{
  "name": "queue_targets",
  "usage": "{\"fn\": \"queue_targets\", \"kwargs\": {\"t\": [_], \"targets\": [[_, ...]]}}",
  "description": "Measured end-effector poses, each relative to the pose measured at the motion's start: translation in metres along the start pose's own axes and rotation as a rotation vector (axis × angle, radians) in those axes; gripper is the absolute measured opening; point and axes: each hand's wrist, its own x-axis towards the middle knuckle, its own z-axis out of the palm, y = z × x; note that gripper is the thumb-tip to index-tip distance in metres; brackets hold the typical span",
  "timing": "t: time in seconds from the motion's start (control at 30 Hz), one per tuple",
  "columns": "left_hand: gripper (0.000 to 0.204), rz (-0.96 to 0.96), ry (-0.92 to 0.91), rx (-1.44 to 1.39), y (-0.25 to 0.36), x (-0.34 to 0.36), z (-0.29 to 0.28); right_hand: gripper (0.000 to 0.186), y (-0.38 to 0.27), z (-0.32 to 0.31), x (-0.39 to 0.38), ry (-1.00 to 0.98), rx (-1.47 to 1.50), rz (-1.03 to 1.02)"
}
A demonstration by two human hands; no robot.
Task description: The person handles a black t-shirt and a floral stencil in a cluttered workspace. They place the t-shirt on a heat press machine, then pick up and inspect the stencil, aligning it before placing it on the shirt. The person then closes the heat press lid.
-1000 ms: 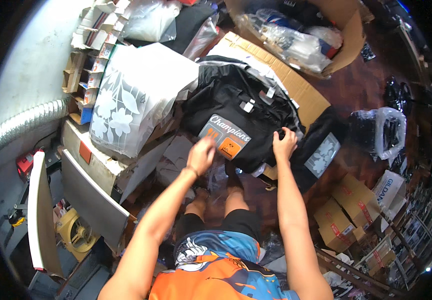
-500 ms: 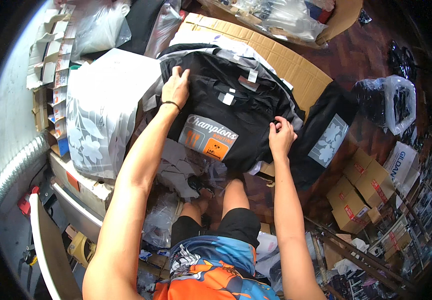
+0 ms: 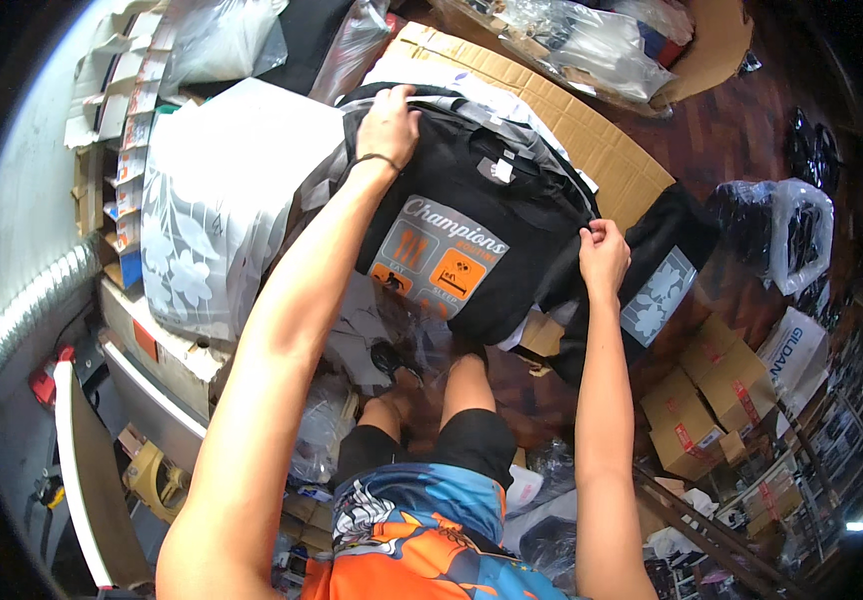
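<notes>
A black T-shirt with a grey and orange printed panel on its front lies spread over several black, grey and white garments on a cardboard sheet. My left hand has its fingers curled over the pile's upper left edge, gripping the black fabric. My right hand pinches the shirt at its right shoulder. Left of the pile are translucent sheets with a white flower print; a darker garment with a pale flower patch hangs at the right.
A carton of bagged goods stands behind. Left are a silver flexible duct, upright boards and a yellow fan. Stacked boxes, a bagged black bundle and metal bars are at the right, over the wooden floor.
My left hand has moved from the printed panel up to the pile's top edge. My right hand has shifted right and slightly up, and the shirt is pulled along with it.
</notes>
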Motion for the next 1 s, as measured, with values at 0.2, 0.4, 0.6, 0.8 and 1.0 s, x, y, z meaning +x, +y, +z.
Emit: {"fn": "queue_targets", "kwargs": {"t": [0.2,0.4,0.6,0.8,1.0], "targets": [[0.038,0.334,0.034,-0.263,0.056,-0.074,-0.037,0.024,-0.006,0.001,-0.042,0.232,0.037,-0.370],[0.022,-0.111,-0.798,-0.190,0.057,-0.312,-0.096,0.007,-0.005,0.026,-0.169,-0.456,0.413,-0.529],[0.036,-0.627,-1.042,-0.213,-0.001,-0.512,-0.176,0.030,0.057,0.084,-0.230,-1.167,-0.405,-0.576],[0.024,-1.110,-0.059,-0.434,-0.009,-0.603,-0.215,0.035,-0.076,0.132,-0.247,-1.069,-0.446,-1.083],[0.020,-0.983,0.313,-0.767,0.043,-0.639,-0.209,0.048,-0.282,0.183,-0.315,-0.877,0.145,-0.729]]}}
